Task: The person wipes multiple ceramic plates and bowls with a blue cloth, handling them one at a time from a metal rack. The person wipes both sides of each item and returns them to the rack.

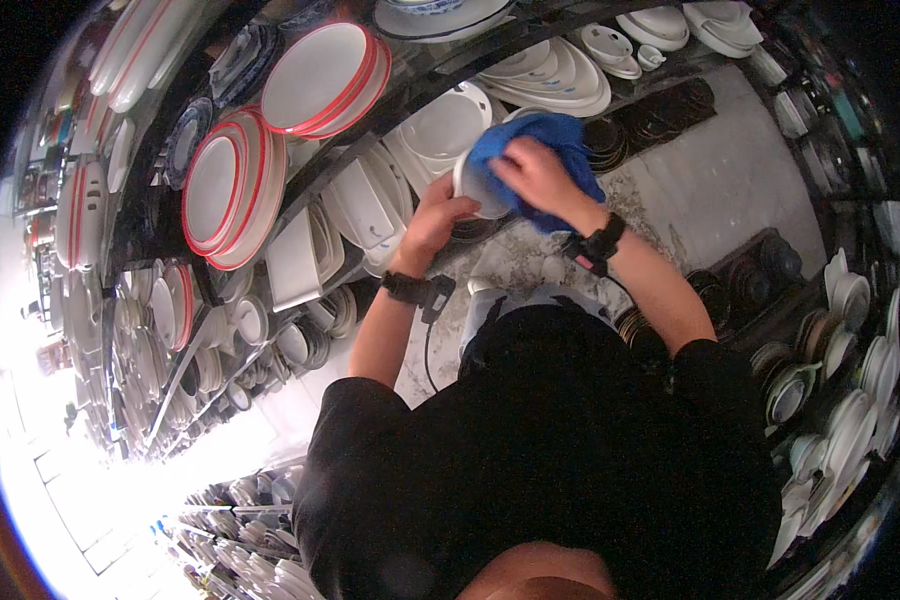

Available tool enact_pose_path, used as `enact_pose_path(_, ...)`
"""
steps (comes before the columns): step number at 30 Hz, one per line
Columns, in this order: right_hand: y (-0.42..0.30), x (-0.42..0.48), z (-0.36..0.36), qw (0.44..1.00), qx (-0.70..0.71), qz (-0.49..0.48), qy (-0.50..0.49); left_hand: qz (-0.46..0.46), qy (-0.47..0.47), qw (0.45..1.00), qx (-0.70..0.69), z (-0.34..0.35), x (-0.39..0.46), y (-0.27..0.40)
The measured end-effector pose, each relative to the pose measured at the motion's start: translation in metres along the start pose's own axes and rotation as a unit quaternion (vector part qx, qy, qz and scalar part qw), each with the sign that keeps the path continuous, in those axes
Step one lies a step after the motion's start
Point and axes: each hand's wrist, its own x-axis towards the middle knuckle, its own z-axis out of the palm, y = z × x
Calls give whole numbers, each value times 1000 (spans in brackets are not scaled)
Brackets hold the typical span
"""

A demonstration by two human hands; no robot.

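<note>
A small round white dish (pixel 482 189) is gripped at its left rim by my left hand (pixel 436 220), the thumb lying over the edge. My right hand (pixel 538 177) holds a blue cloth (pixel 570 142) against the dish; the cloth hides much of its right side. The hand is slightly blurred. Both wrists wear black straps with small devices, and a cable hangs from the left one. Just beyond the dish, a white bowl (pixel 446 127) stands among other white ware on the shelf.
Red-rimmed white plates (pixel 315 79) and oval platters (pixel 214 193) stand on the shelving at the left. Rectangular white dishes (pixel 294 259) sit below. Oval white plates (pixel 562 79) lie beyond my hands. More stacked dishes (pixel 787 397) fill shelves at the right. Stained floor (pixel 521 251) shows beneath my arms.
</note>
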Motion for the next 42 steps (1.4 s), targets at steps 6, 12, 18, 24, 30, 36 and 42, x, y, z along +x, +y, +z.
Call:
enact_pose_path(6, -3, 1, 14, 996, -83, 27, 0, 4, 14, 998, -53, -3, -15, 6)
enact_pose_path(12, -48, 1, 49, 998, -55, -3, -25, 29, -19, 999, 24, -40, -27, -1)
enact_pose_path(18, -30, 1, 65, 977, -180, 65, 89, 27, -32, 999, -23, -55, -42, 9)
enact_pose_path(24, -75, 6, 104, 985, -117, -9, 130, 31, -40, 998, 46, -71, -44, -1)
enact_pose_path(30, -43, -1, 79, 963, -237, 17, 124, 39, -12, 997, -71, -48, -58, 17)
enact_pose_path(36, -71, 16, 80, 988, -111, -45, 95, 66, -12, 996, -55, -49, -41, 4)
enact_pose_path(42, -41, 15, 40, 958, -270, -38, 89, 70, 1, 995, -78, -27, -31, 12)
